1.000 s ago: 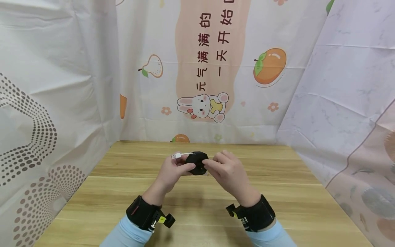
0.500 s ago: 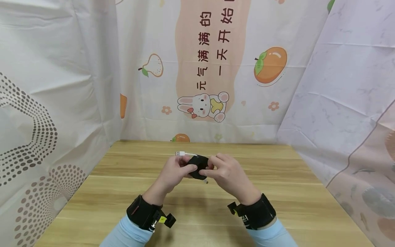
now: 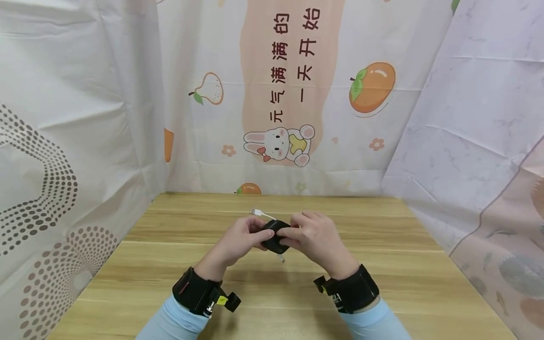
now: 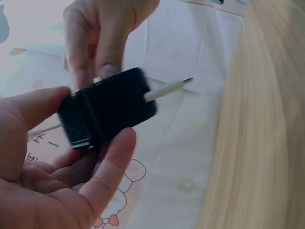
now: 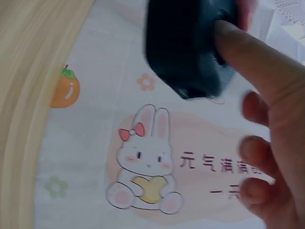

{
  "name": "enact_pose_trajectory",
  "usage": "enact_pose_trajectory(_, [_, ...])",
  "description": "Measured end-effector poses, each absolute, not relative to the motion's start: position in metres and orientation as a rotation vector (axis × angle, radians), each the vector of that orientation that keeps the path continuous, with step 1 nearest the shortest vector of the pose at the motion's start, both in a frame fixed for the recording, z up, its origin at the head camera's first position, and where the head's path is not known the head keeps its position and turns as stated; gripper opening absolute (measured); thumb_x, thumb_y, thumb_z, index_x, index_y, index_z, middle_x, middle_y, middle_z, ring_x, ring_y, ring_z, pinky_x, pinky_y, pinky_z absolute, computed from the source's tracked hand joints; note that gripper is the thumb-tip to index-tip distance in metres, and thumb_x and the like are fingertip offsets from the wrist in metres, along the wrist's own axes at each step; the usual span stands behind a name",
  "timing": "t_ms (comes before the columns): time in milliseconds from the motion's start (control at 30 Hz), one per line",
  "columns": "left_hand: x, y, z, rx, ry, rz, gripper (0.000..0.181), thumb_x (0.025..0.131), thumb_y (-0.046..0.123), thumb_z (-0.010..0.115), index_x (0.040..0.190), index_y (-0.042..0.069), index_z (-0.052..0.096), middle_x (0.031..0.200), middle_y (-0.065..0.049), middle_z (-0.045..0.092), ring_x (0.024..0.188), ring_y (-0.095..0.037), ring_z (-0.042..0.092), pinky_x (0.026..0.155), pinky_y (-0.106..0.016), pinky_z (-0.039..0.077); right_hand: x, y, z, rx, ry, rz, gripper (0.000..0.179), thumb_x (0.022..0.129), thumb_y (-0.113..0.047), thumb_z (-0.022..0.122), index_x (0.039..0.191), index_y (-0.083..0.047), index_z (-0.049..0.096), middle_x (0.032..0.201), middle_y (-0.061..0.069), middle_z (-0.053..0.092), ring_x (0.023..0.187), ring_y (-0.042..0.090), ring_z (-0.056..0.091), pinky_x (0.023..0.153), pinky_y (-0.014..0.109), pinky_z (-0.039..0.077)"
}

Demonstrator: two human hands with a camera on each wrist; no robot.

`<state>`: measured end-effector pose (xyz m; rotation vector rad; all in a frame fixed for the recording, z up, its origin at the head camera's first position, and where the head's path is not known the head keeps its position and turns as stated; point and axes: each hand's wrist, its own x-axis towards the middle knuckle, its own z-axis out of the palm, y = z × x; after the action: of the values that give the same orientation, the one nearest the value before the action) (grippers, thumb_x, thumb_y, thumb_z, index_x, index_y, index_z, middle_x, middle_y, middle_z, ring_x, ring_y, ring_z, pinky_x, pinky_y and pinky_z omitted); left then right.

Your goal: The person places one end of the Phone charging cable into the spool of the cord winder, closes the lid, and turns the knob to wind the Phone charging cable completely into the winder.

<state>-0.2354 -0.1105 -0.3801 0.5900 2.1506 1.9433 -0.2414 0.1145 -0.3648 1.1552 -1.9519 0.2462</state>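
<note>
A black, many-sided retractable USB cable reel (image 3: 275, 246) is held up above the table between both hands. From its far side sticks a short white cable with a USB plug (image 3: 256, 212); a second, smaller connector (image 3: 281, 258) pokes out on the near side. The left hand (image 3: 242, 236) grips the reel's left edge, thumb on one face and fingers round the other. On the right, the right hand (image 3: 316, 241) has its thumb and forefinger at the reel's face. The right wrist view shows its digit (image 5: 248, 52) pressed on the dark case, the other fingers curled apart.
A wood-grain tabletop (image 3: 127, 283) lies beneath the hands. Printed white curtains (image 3: 204, 141) hang behind the table and along both sides. Each wrist wears a black strap (image 3: 354, 290) with a small camera.
The reel has tilted and come slightly nearer, its USB plug swinging rightward. The near-side connector has come into clearer view. The right fingers have shifted on the reel's face.
</note>
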Motion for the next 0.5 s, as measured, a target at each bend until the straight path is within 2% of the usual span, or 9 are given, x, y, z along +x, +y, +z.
enact_pose_trajectory(267, [-0.233,-0.109,-0.38,0.56,1.956,2.16,0.04,0.09,0.022,0.066,0.112,-0.007,0.05,0.109,-0.025,0.055,0.098,-0.034,0.061,0.077,-0.045,0.053,-0.243,0.103,-0.373,1.046,-1.872,0.318,0.017,0.078,-0.028,0.078,0.083,-0.012,0.072,0.071,-0.002,0.057,0.06,0.016,0.052,0.053,0.03,0.05])
enact_pose_trajectory(400, [-0.229,-0.104,-0.379,0.585,1.962,2.224,0.041,0.089,0.02,0.068,0.113,-0.006,0.048,0.106,-0.026,0.053,0.097,-0.034,0.061,0.077,-0.044,0.053,-0.238,0.096,-0.377,0.97,-1.893,0.318,0.019,0.088,-0.023,0.067,0.076,-0.008,0.063,0.069,0.001,0.052,0.058,0.018,0.053,0.051,0.031,0.049])
enact_pose_trajectory(500, [-0.227,-0.098,-0.38,0.624,1.992,2.258,0.039,0.089,0.019,0.068,0.112,-0.006,0.05,0.104,-0.025,0.053,0.094,-0.034,0.061,0.077,-0.043,0.053,-0.235,0.092,-0.378,0.92,-1.92,0.327,0.022,0.091,-0.018,0.059,0.071,-0.008,0.057,0.066,0.001,0.046,0.053,0.016,0.048,0.046,0.03,0.045])
